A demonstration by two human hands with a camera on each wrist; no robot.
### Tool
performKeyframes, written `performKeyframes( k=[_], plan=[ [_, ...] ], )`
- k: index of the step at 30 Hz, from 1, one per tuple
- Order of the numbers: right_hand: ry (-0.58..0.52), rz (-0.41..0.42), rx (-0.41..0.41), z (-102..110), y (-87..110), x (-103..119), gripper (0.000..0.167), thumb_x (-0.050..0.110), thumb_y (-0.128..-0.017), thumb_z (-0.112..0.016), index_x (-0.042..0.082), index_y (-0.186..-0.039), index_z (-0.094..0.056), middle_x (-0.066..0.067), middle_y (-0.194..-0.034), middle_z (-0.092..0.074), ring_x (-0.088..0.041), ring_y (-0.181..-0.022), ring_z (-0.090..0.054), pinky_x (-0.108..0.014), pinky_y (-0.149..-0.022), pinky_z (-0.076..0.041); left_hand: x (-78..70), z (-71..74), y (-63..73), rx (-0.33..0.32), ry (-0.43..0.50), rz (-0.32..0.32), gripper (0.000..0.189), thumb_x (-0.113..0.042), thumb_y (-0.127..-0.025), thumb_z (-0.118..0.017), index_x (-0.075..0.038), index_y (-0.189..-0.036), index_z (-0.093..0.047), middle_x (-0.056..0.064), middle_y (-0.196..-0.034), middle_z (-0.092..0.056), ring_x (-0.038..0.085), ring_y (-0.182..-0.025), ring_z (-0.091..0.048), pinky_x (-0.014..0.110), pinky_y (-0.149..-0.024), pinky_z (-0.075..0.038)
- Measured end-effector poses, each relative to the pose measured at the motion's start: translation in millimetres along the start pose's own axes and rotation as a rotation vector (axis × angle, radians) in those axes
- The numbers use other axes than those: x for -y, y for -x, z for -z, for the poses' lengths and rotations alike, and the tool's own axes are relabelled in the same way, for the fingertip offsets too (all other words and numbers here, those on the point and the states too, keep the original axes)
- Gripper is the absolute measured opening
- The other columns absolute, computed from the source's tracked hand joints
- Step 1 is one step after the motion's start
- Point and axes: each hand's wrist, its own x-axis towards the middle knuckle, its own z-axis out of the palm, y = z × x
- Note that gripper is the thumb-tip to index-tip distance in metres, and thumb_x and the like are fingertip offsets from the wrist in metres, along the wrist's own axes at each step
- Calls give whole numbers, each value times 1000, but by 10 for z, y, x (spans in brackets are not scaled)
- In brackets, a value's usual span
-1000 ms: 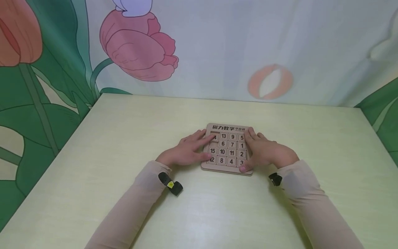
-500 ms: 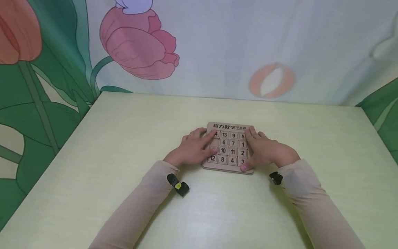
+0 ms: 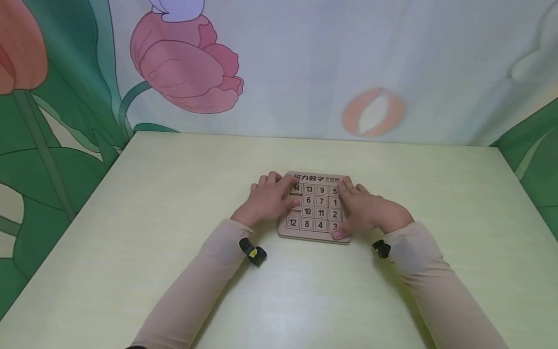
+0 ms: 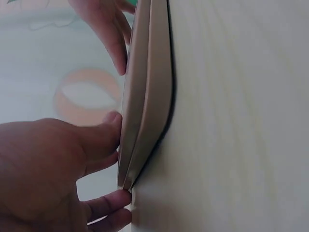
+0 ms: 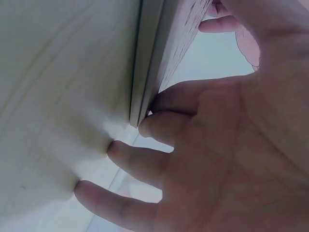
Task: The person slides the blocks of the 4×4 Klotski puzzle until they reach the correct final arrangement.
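Note:
A wooden number slide puzzle (image 3: 314,236) lies flat on the table, with numbered square tiles in a frame that has Chinese print along its top. My left hand (image 3: 263,206) is over its left side, the thumb on a tile in the left column whose number is covered. Tile 14 (image 3: 296,188) sits in the top left corner, close to the left index finger. A bare gap shows above tile 12 (image 3: 292,223). My right hand (image 3: 370,211) lies along the right edge, its thumb on the lower right corner near tile 3. In the right wrist view, two right fingertips (image 5: 116,147) rest on the table.
The pale table (image 3: 131,232) spreads around the puzzle. Behind it hangs a curtain (image 3: 296,68) printed with tulips and leaves. A black strap (image 3: 253,252) is on the left wrist, and another black device (image 3: 381,249) is on the right.
Tile 14 has slid up to the top of the left column. The tile under the left thumb has moved up from above tile 12, leaving a gap there. The right hand stays on the edge.

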Motion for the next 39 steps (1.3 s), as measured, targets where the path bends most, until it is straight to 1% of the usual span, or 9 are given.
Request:
performKeyframes(
  k=[3,9,12,18,22,25,29,34,39],
  plan=[
    [1,6,-1,6,7,16,135,55,-75,-83,-5,-158,5,-25,-164,9,-50,-148,0,-73,-111,-12,-20,-12,-6,-19,-20,15,51,-44,-102,-57,-25,-148,-47,12,-136,-45,29,-119,-39,46,-99,-33],
    [-5,8,-5,5,5,14,134,55,-75,-83,-5,-158,4,-25,-164,9,-51,-148,0,-73,-110,-11,-55,-60,-18,-68,-35,43,44,-37,-104,-55,-12,-139,-47,12,-128,-49,28,-113,-42,43,-92,-37],
    [-8,9,-6,2,-1,15,135,54,-75,-84,-5,-158,4,-25,-164,9,-51,-148,0,-73,-110,-11,-52,-71,-21,-82,-28,44,33,-33,-105,-54,-14,-132,-49,11,-127,-49,28,-113,-42,43,-91,-37],
    [-13,9,-9,-5,7,3,136,55,-74,-84,-5,-158,5,-25,-164,9,-51,-148,0,-73,-110,-11,-47,-87,-40,-114,48,28,19,-25,-104,-58,-16,-121,-57,13,-142,-45,29,-129,-45,51,-99,-38],
    [-16,14,-12,-2,18,-12,136,54,-74,-84,-5,-158,5,-24,-164,10,-50,-148,1,-72,-111,-9,9,-94,-75,-167,113,41,19,-26,-101,-65,-14,-115,-63,9,-129,-55,25,-116,-52,45,-97,-45],
    [-13,22,-14,-1,18,-19,135,55,-75,-84,-5,-158,5,-24,-164,10,-51,-148,0,-73,-111,-9,74,-101,-102,-176,158,48,22,-29,-100,-66,-13,-115,-65,6,-120,-58,23,-111,-52,38,-95,-46],
    [-8,22,-14,-3,26,-22,135,55,-76,-82,-5,-158,5,-24,-164,10,-50,-148,1,-72,-111,-9,113,-49,-86,-81,184,14,41,-36,-96,-70,-13,-128,-61,5,-126,-56,23,-118,-48,39,-102,-42],
    [-6,16,-9,-3,21,-32,134,56,-76,-82,-4,-158,6,-23,-165,11,-49,-148,2,-72,-111,-8,114,52,-7,83,104,-40,85,-49,-81,-83,-14,-149,-45,7,-149,-46,25,-132,-39,43,-112,-33],
    [-15,20,-9,1,25,-33,134,55,-76,-83,-4,-158,5,-23,-165,11,-50,-148,2,-73,-110,-7,91,82,40,136,37,-56,97,-51,-76,-85,-14,-153,-38,8,-158,-36,27,-137,-35,45,-116,-27]
  ],
)
